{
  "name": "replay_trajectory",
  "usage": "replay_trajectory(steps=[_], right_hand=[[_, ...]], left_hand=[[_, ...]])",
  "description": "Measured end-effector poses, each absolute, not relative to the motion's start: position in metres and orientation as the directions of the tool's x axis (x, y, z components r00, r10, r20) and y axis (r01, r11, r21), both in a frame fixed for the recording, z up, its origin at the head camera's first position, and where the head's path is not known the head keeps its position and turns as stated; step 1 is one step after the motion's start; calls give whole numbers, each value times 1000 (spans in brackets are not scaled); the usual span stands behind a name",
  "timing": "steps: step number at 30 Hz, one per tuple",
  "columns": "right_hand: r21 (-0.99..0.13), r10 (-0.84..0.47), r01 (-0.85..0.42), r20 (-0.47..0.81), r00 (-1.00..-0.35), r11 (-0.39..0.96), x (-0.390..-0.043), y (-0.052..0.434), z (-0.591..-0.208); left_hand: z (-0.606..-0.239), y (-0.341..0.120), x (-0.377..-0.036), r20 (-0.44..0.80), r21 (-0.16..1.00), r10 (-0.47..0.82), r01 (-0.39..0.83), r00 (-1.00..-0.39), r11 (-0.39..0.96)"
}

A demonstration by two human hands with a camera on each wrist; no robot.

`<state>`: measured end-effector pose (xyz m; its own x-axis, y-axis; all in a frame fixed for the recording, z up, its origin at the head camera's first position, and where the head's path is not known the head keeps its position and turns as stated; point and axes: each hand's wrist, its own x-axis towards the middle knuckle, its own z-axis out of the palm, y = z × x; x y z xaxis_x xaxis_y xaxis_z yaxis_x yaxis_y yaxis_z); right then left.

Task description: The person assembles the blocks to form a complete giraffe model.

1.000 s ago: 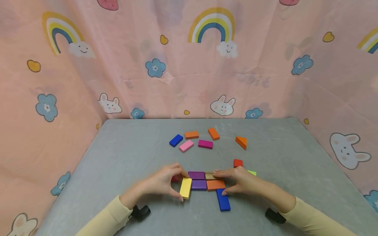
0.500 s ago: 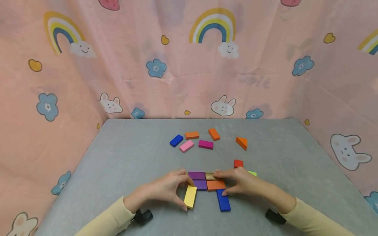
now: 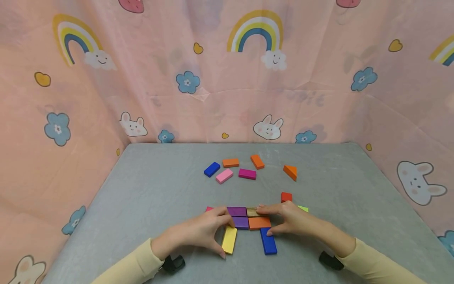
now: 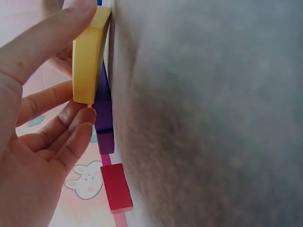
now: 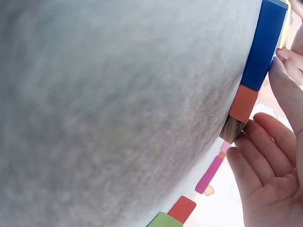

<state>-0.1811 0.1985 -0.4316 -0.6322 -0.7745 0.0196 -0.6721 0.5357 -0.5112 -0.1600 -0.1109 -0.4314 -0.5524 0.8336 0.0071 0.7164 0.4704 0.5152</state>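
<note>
Moved toward 6 o'clock, the yellow block lies lengthwise under the purple block, pinched by left hand fingers.

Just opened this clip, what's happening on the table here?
A person is arranging flat coloured blocks on a grey table. The left hand pinches a yellow block below the purple blocks, while the right hand touches the orange block and blue block. More blocks lie loose farther back, among them a pink block.
</note>
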Motion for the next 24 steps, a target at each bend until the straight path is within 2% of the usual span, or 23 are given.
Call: replay_trajectory(steps=[4,17,24], right_hand=[[-508,-771,-669,16,-636,542,-182,199,-432],[-518,-760,-648,-5,-650,558,-182,198,-431],[-519,-776,-670,21,-631,531,-182,198,-431]], left_hand=[[-432,-112,-159,7,484,833,731,-553,481],[-435,-118,-165,8,635,856,663,-518,396],[-438,-120,-168,11,649,883,675,-469,351]])
